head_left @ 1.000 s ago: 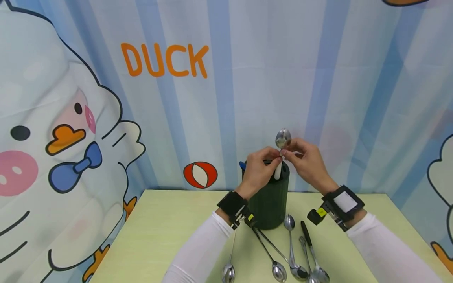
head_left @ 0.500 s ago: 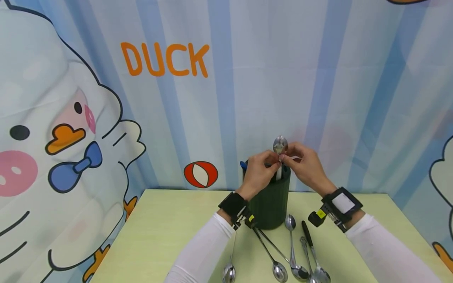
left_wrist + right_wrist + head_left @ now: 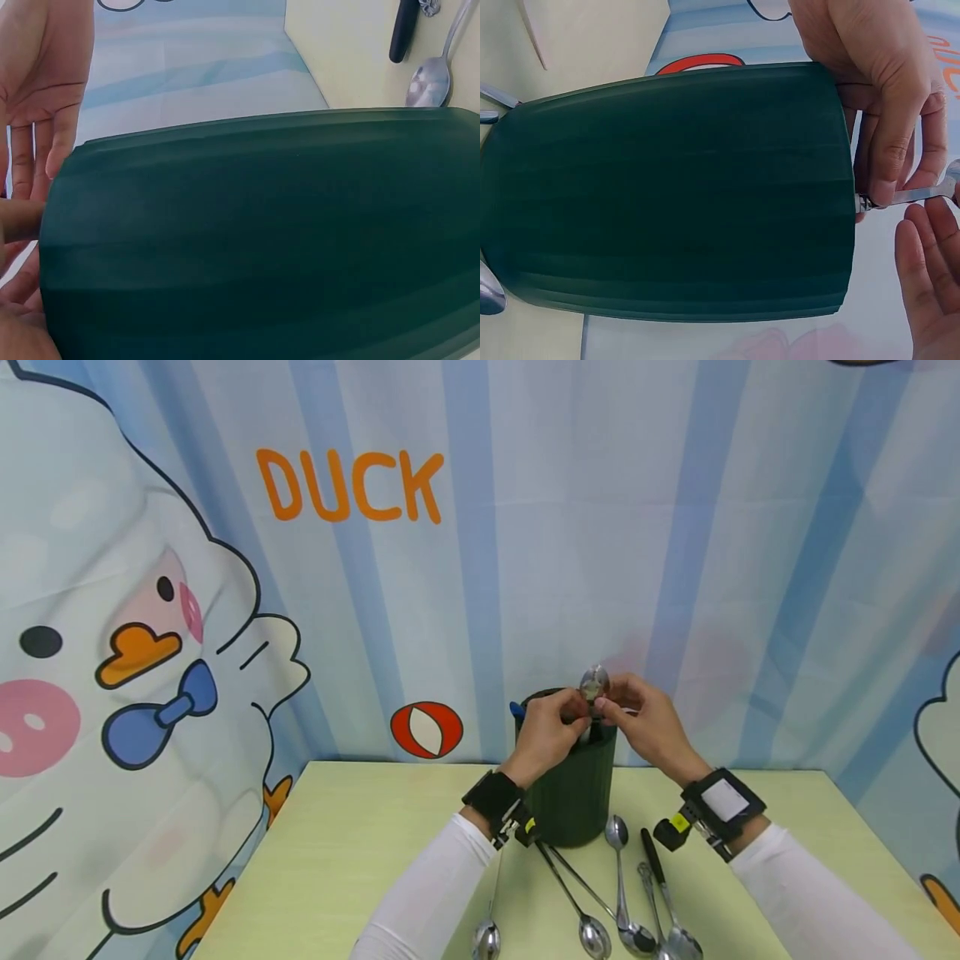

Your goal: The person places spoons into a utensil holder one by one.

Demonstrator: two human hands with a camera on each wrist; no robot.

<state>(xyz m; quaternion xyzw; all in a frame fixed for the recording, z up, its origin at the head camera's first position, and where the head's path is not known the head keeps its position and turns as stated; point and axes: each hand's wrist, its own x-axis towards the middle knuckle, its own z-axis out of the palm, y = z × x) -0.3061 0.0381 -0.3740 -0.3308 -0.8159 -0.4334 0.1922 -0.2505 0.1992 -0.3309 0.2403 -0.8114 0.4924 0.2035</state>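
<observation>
A metal spoon point(image 3: 595, 680) stands bowl up at the mouth of a dark green ribbed holder point(image 3: 572, 802), its handle reaching down inside, where the lower part is hidden. My left hand point(image 3: 551, 732) pinches the spoon's handle just above the rim, plainest in the right wrist view, where the spoon neck point(image 3: 915, 196) shows between the two hands. Thumb and fingers of my right hand point(image 3: 654, 727) pinch the spoon just below its bowl. The holder's wall point(image 3: 262, 232) fills most of the left wrist view.
In front of the holder several spoons lie on the pale yellow table point(image 3: 375, 827), among them a black-handled spoon point(image 3: 663, 885) and a lone spoon point(image 3: 487, 935) at left. Something blue point(image 3: 517, 711) pokes up at the holder's left rim. A duck-print curtain point(image 3: 562, 527) hangs behind.
Both hands have come down with the spoon, so its bowl is now lower and close to the holder's rim. The spoons on the table lie as before.
</observation>
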